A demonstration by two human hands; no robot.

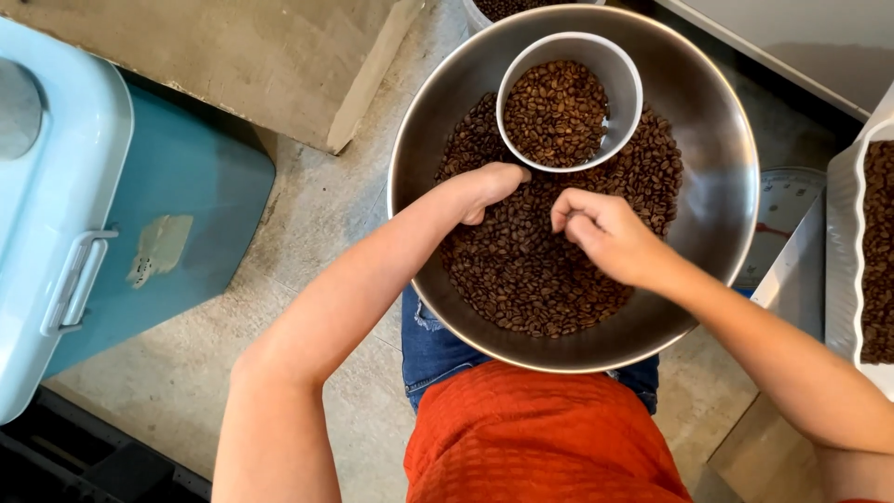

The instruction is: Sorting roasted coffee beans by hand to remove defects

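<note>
A large round steel bowl (438, 102) rests on my lap and holds a bed of roasted coffee beans (531, 279). A small white bowl (626, 84) full of beans sits inside it at the far side. My left hand (486, 189) is curled into the beans just below the white bowl, its fingers buried so I cannot see what they hold. My right hand (605, 233) hovers over the beans in the middle, fingers pinched together; whether a bean is between them is hidden.
A light blue lidded box with a handle (56, 233) stands on the left floor. A white tray of beans (871, 251) and a round scale (782, 214) stand at the right. Another container of beans (503, 9) sits beyond the bowl. A concrete block (242, 56) lies at upper left.
</note>
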